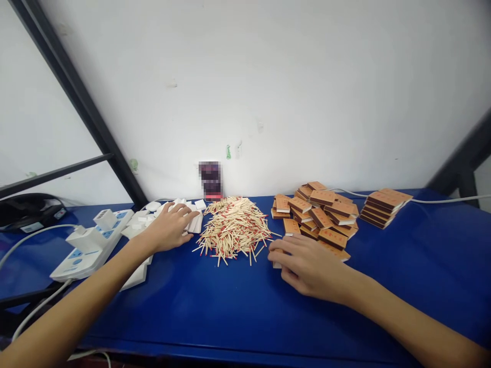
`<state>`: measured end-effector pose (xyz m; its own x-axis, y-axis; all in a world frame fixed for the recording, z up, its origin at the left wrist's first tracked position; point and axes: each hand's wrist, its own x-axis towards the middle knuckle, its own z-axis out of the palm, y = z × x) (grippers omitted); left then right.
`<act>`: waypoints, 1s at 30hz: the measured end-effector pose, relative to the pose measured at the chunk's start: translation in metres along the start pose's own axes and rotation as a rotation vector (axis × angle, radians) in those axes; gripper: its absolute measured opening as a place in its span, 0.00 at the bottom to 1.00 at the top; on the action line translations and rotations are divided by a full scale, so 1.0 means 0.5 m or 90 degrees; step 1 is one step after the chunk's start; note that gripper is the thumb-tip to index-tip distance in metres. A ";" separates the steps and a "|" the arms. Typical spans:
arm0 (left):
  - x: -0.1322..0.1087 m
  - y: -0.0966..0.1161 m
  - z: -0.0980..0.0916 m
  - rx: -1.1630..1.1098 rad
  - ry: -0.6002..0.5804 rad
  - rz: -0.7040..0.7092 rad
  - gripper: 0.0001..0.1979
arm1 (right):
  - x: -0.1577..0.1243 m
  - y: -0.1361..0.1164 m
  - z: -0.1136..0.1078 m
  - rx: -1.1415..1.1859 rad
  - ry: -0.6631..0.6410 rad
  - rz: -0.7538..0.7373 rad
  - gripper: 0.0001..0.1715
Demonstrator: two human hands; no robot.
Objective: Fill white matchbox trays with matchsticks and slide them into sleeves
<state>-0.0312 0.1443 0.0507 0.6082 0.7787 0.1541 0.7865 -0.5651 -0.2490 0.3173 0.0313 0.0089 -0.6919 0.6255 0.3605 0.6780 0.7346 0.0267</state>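
My left hand [172, 227] reaches over a heap of small white trays [196, 223], its fingers stretched and spread apart, holding nothing that I can see. To the right of it lies a loose pile of red-tipped matches [238, 227]. On the other side of that pile, my right hand [310, 263] is bent over a matchbox [276, 265], fingers closed around it; most of this box is hidden beneath them. Behind my right hand is a jumbled heap of brown-orange matchboxes [321, 217].
A neat stack of matchboxes [383, 207] stands at the right. On the left are a white power strip [63, 268] with plugs and cables, and black headphones [32, 217]. A blurred dark upright object [210, 179] leans on the wall. Everything rests on a blue table [215, 306].
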 end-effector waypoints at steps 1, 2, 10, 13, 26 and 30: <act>-0.001 0.000 0.001 0.001 0.003 0.003 0.26 | -0.005 -0.006 0.001 0.001 -0.009 0.000 0.08; -0.002 -0.001 0.002 0.002 0.006 0.008 0.25 | -0.009 -0.010 0.003 0.004 -0.015 0.001 0.07; -0.018 0.003 -0.052 -0.079 0.183 0.002 0.25 | -0.008 0.000 -0.009 0.025 0.060 0.038 0.11; -0.033 0.049 -0.074 -0.255 0.254 0.065 0.24 | 0.019 0.009 -0.034 0.061 0.077 0.086 0.09; -0.059 0.222 0.036 -0.363 0.211 0.473 0.30 | 0.098 -0.030 0.022 -0.042 -0.069 0.195 0.14; -0.060 0.201 0.042 -0.319 0.172 0.437 0.33 | 0.097 -0.042 0.041 -0.038 -0.058 0.202 0.13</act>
<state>0.0273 0.0701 0.0012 0.9173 0.1703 0.3601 0.1562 -0.9854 0.0680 0.2644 0.0520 0.0065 -0.4620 0.8432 0.2750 0.8744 0.4849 -0.0178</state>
